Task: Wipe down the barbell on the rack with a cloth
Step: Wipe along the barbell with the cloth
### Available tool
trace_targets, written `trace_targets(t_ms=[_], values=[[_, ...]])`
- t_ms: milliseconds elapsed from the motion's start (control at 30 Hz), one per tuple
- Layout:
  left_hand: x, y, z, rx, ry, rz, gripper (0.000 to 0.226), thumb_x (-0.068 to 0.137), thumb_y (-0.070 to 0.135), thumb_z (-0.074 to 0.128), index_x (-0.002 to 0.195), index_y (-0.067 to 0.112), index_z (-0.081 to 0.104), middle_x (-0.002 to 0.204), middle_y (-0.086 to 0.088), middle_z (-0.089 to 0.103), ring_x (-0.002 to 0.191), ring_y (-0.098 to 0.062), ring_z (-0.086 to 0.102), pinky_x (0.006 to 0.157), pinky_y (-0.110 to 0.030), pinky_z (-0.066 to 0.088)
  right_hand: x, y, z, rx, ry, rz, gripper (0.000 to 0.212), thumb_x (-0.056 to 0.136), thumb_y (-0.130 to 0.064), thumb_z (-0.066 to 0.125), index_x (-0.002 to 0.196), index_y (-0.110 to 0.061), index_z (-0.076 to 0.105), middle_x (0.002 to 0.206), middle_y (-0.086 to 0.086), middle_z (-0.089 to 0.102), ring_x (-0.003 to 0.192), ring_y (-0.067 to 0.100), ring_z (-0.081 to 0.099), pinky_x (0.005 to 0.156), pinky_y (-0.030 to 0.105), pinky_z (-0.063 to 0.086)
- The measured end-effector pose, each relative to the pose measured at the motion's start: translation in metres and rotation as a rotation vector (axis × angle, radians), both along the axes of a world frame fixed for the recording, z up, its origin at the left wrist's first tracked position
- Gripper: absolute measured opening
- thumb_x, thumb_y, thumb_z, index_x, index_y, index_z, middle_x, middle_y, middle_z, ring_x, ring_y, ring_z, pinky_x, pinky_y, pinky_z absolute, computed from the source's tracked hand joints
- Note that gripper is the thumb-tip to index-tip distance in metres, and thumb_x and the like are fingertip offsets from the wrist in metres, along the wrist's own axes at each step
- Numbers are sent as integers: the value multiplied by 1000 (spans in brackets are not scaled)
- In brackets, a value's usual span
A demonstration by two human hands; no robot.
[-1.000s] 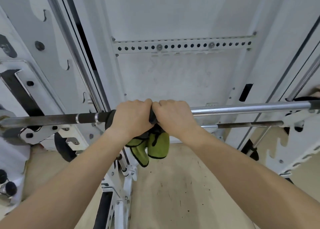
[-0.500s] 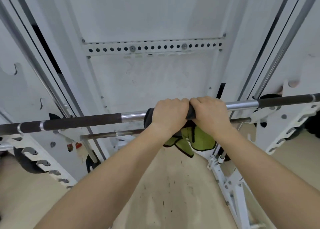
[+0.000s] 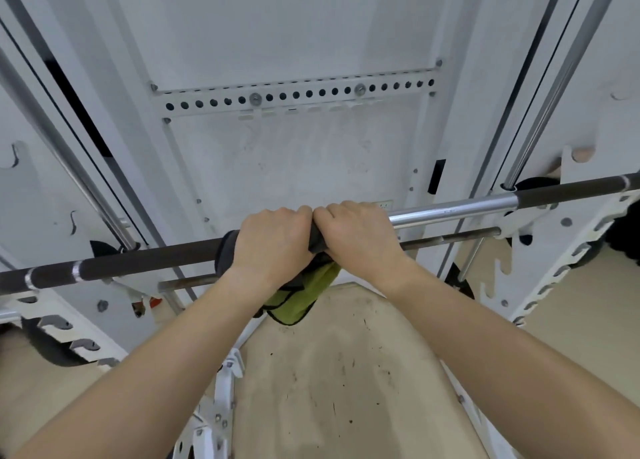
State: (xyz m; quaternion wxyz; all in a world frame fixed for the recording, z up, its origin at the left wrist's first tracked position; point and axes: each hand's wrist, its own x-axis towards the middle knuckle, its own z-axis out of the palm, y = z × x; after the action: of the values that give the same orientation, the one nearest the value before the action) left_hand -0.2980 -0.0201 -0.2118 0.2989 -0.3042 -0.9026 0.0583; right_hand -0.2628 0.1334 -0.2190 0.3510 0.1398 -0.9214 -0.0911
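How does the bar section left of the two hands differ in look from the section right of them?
The dark rough barbell section left of the left hand is matte brown-black with bright ring marks; the polished chrome barbell section right of the right hand is smooth and reflective. Both belong to one straight bar, and both hands' grips close over the grey-and-green cloth between them.

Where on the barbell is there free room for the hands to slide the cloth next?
The shiny stretch of barbell between the right hand and the rack upright is bare. The dark stretch left of the left hand is bare too. The middle is crowded: both hands touch there, on the cloth.
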Motion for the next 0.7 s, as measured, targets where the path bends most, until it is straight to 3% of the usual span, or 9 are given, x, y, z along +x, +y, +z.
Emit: trace_targets(t_ms=[200, 433, 600, 700], values=[[13, 76, -3, 25, -20, -32, 42, 60, 28, 85, 65, 18, 45, 48, 0, 48, 35, -23, 45, 42, -23, 18, 7, 81, -5, -9, 54, 15, 23, 62, -9, 72, 69, -15, 51, 57, 2, 53, 49, 26, 53, 45, 30, 34], [32, 222, -3, 51, 7, -67, 38, 57, 22, 86, 62, 17, 49, 45, 1, 49, 32, -21, 45, 46, -22, 1, 32, 226, -2, -1, 53, -22, 24, 65, -7, 73, 69, -15, 50, 58, 2, 53, 52, 27, 55, 46, 31, 36], [49, 311, 0, 68, -35, -68, 31, 56, 18, 84, 62, 18, 54, 46, 1, 53, 35, -21, 51, 42, -23, 18, 48, 310, 2, -7, -23, -99, 31, 60, -8, 79, 70, -16, 52, 61, 2, 56, 55, 27, 57, 47, 30, 38], [52, 315, 3, 45, -51, -42, 28, 59, 20, 82, 66, 18, 55, 49, 2, 54, 37, -21, 52, 43, -22, 14, 52, 308, 2, -62, -56, -144, 30, 59, -11, 81, 71, -17, 54, 61, 2, 59, 56, 28, 57, 50, 30, 36]])
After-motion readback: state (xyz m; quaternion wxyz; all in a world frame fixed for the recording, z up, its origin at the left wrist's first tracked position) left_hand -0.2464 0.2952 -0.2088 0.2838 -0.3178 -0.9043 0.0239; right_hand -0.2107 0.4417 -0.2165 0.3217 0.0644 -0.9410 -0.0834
